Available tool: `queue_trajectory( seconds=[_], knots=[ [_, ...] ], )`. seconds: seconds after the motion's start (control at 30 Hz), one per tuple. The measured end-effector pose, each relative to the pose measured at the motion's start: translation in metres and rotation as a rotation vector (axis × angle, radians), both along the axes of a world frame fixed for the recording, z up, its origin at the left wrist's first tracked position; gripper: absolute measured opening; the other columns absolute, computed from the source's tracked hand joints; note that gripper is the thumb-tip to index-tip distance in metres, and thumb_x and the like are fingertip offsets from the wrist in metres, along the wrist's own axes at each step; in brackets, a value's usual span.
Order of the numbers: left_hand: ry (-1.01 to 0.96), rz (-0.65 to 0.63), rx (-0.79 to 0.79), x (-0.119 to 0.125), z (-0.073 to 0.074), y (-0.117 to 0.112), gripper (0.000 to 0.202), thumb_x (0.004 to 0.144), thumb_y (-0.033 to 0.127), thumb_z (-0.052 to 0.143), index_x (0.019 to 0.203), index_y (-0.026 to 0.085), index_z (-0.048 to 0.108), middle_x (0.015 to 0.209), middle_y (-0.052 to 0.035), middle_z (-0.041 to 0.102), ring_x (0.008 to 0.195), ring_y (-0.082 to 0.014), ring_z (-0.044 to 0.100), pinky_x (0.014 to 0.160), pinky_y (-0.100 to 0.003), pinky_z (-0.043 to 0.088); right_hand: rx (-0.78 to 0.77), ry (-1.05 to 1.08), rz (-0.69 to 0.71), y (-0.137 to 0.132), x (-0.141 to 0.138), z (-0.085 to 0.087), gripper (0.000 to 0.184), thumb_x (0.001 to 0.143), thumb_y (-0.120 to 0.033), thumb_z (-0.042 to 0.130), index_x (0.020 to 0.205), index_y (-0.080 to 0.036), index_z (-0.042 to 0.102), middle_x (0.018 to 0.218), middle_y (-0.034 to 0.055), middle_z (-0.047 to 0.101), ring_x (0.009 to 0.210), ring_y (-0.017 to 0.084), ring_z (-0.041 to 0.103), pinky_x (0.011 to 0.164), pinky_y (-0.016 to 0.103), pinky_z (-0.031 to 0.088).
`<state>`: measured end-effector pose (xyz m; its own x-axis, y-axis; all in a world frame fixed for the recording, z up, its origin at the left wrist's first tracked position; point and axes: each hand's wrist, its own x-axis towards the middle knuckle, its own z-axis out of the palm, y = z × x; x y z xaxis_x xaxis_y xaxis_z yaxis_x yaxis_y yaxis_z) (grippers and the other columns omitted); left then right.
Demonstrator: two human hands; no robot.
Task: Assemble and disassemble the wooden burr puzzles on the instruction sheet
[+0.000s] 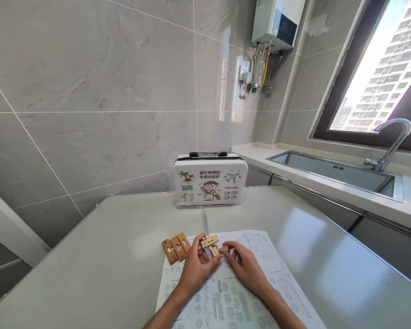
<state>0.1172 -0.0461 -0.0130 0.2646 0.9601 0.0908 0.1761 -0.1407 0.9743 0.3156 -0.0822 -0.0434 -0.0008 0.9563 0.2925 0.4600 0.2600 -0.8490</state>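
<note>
My left hand [194, 267] is closed round a small cluster of joined wooden puzzle pieces [210, 241], fingers pinching it from the left. My right hand [245, 268] pinches another small wooden piece [223, 249] and holds it against the cluster's right side. Both hands rest on a printed instruction sheet [260, 256] lying on the pale table [123, 246]. Three loose notched wooden pieces [176, 247] lie side by side just left of my left hand, at the sheet's corner.
A small white case with cartoon travel prints [209, 181] stands upright at the table's far edge against the tiled wall. To the right are a steel sink [335, 173] and a faucet [392, 141] below a window. A water heater [277, 23] hangs on the wall.
</note>
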Motion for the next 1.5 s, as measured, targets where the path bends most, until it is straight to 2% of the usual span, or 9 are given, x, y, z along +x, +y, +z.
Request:
queue_trajectory(
  seconds=[0.23, 0.7, 1.23, 1.5],
  knots=[
    [0.09, -0.011, 0.051, 0.0009, 0.0034, -0.0019, 0.067, 0.078, 0.044, 0.085, 0.135, 0.023, 0.057, 0.092, -0.0005, 0.066, 0.066, -0.0128, 0.048, 0.062, -0.024, 0.042, 0.017, 0.031, 0.004, 0.0008, 0.0008, 0.0012, 0.035, 0.103, -0.055, 0.056, 0.115, -0.025, 0.068, 0.1, 0.0077, 0.073, 0.069, 0.021, 0.058, 0.064, 0.034, 0.047],
    [0.126, -0.063, 0.07, 0.0007, 0.0093, -0.0048, 0.065, 0.077, 0.034, 0.083, 0.136, 0.025, 0.057, 0.098, 0.0001, 0.066, 0.066, -0.0126, 0.051, 0.064, -0.025, 0.045, 0.091, 0.027, 0.001, 0.0012, 0.003, 0.0005, 0.033, 0.104, -0.048, 0.056, 0.122, -0.024, 0.071, 0.097, 0.0061, 0.074, 0.064, 0.018, 0.058, 0.061, 0.031, 0.05],
    [0.158, -0.065, 0.122, -0.0007, 0.0, -0.0021, 0.066, 0.076, 0.033, 0.085, 0.136, 0.024, 0.06, 0.108, -0.0051, 0.069, 0.073, -0.0156, 0.058, 0.068, -0.028, 0.05, 0.155, -0.048, 0.019, -0.0015, 0.0024, -0.0033, 0.026, 0.105, -0.04, 0.057, 0.124, -0.028, 0.071, 0.098, 0.005, 0.073, 0.067, 0.018, 0.061, 0.061, 0.031, 0.051],
    [0.205, -0.092, 0.173, -0.0018, 0.0054, -0.0031, 0.061, 0.077, 0.03, 0.083, 0.134, 0.028, 0.062, 0.116, -0.0041, 0.063, 0.079, -0.0164, 0.058, 0.07, -0.028, 0.05, 0.153, -0.043, 0.036, -0.0028, 0.001, -0.0015, 0.024, 0.105, -0.036, 0.058, 0.124, -0.029, 0.069, 0.1, 0.0039, 0.072, 0.069, 0.018, 0.061, 0.064, 0.031, 0.051]
  ],
)
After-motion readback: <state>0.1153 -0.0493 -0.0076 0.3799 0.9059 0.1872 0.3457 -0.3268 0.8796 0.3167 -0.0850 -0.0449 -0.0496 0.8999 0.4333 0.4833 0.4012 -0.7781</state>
